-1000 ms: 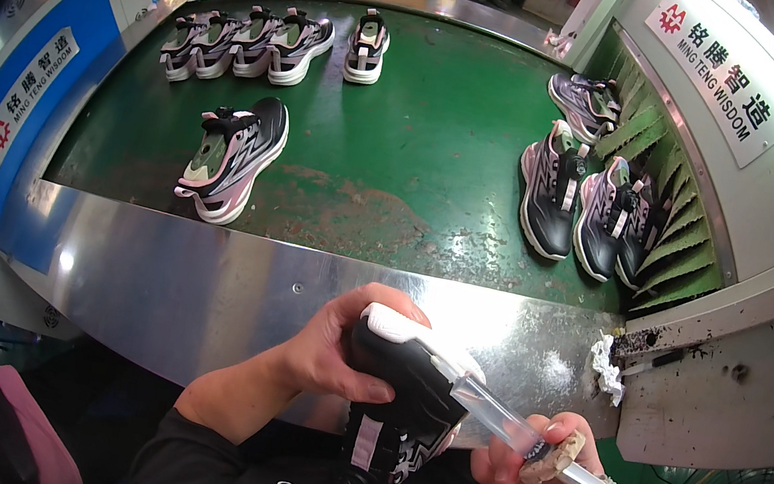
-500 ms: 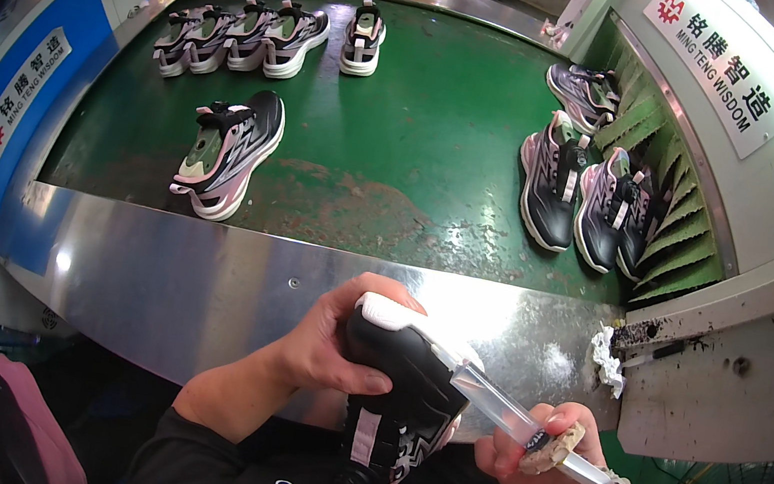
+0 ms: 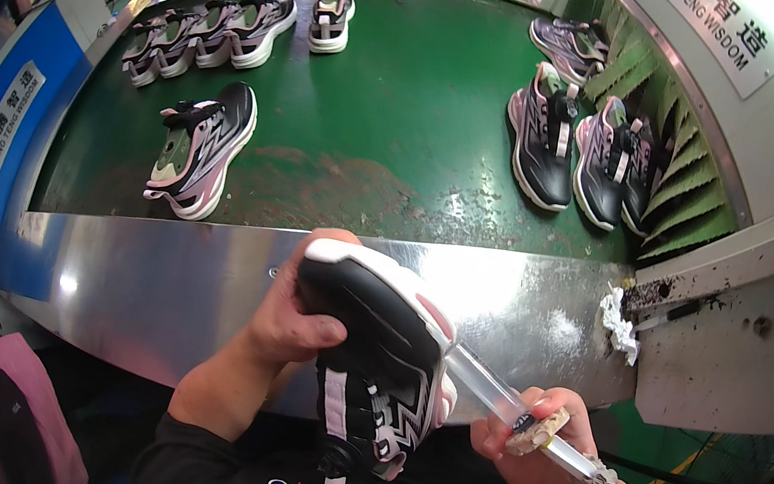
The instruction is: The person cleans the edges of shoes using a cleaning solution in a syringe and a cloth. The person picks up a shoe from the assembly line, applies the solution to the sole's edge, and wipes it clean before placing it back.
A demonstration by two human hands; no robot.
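Gripping sneaker (image 3: 378, 362) w/ L hand (image 3: 295, 314), clear rod (image 3: 493, 401) in R hand (image 3: 545, 460)

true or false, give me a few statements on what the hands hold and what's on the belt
1. The left hand grips a black and white shoe. True.
2. The right hand holds a pair of scissors. False: it holds a clear tube-like tool.
3. The conveyor belt is green. True.
4. The belt carries no shoes. False: several sit on it, including a pair at the left.
5. A crumpled white rag lies at the metal edge on the right. True.
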